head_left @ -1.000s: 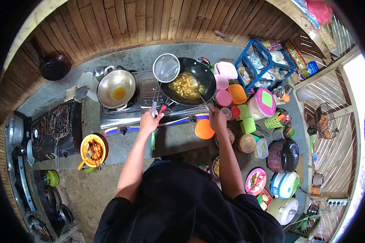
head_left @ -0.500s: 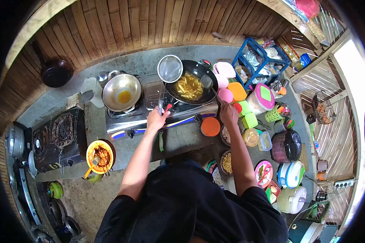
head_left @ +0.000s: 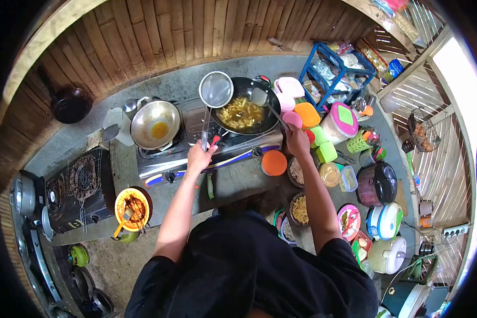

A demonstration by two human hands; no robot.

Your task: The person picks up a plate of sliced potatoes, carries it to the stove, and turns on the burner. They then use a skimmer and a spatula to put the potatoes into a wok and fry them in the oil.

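My left hand [head_left: 200, 157] is closed around the handle of a round mesh strainer [head_left: 216, 89], whose basket hangs by the left rim of a black wok [head_left: 273, 108]. A red handle piece [head_left: 215, 140] shows right beside these fingers. In the wok, pale yellow strips [head_left: 238, 114] sit in bubbling oil. Gripped in my right hand [head_left: 298, 143] is a spatula [head_left: 258, 97], its flat blade over the far right side of the wok. The wok stands on the right burner of a gas stove [head_left: 217, 159].
A metal pan [head_left: 156, 124] with a little oil occupies the left burner. Left of the stove are an orange bowl [head_left: 123, 204] of dark red sauce and a grill rack [head_left: 84, 172]. Lidded containers [head_left: 307, 115] crowd the right, near an orange lid [head_left: 274, 162] and a blue rack [head_left: 331, 85].
The spatula blade has moved farther back and left over the wok. The strainer has shifted slightly left, and the whole view has moved a little.
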